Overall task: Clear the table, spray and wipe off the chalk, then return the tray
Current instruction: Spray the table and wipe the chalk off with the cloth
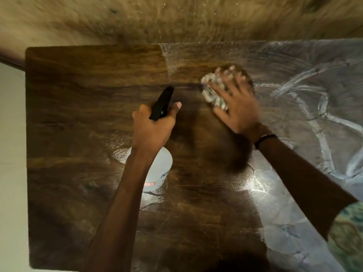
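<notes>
Meanwhile, beside the spray bottle [155, 169] gripped by the left hand [152, 127], the right hand [234, 107] presses spread fingers on the cloth [213, 91] to scrub chalk [314, 107] from the table [78, 114].

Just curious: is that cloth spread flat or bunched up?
Bunched up: the cloth shows as a crumpled wad under the right hand.

Table [82, 118]: dark brown wood grain — streaked lighter at the frame's upper left.
Chalk [314, 118]: white and pale bluish smears and curved lines over the right side.
Spray bottle [157, 173]: translucent white body with a red-edged label, black trigger head.
Cloth [214, 91]: off-white, mottled grey.
Wristband [265, 139]: black.
Sleeve [349, 232]: green and cream pattern — lower right.
</notes>
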